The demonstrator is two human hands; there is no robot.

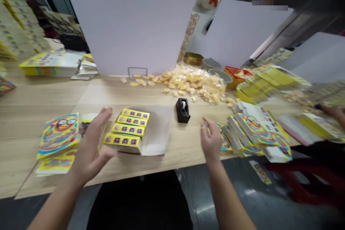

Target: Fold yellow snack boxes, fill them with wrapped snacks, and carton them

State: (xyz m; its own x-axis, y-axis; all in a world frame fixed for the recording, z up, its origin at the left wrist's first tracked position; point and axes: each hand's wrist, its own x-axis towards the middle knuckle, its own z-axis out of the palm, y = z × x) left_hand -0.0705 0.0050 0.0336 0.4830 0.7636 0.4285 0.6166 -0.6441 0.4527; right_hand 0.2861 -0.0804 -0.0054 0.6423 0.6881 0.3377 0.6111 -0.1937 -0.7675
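My left hand (93, 143) is raised beside a row of several small yellow-and-white boxes (126, 129), its thumb spread from the fingers and nothing in its grip. The boxes lie against one another on a white sheet (157, 133). To the left of that hand, a yellow carton with a cartoon face (59, 129) sits on another one. My right hand (211, 138) hovers at the left end of a pile of flattish printed cartons (250, 129). Its fingers are loosely bent, a little apart, with no object visible in them. Between both hands stands a black tape dispenser (183, 110).
Wrapped yellowish pieces (195, 81) are heaped behind the dispenser, near grey tubs (219, 74) and a red-rimmed basket (237, 75). A pale partition (132, 21) rises behind the table. Another person's hand (334, 113) is at far right. A red stool (304, 183) stands below.
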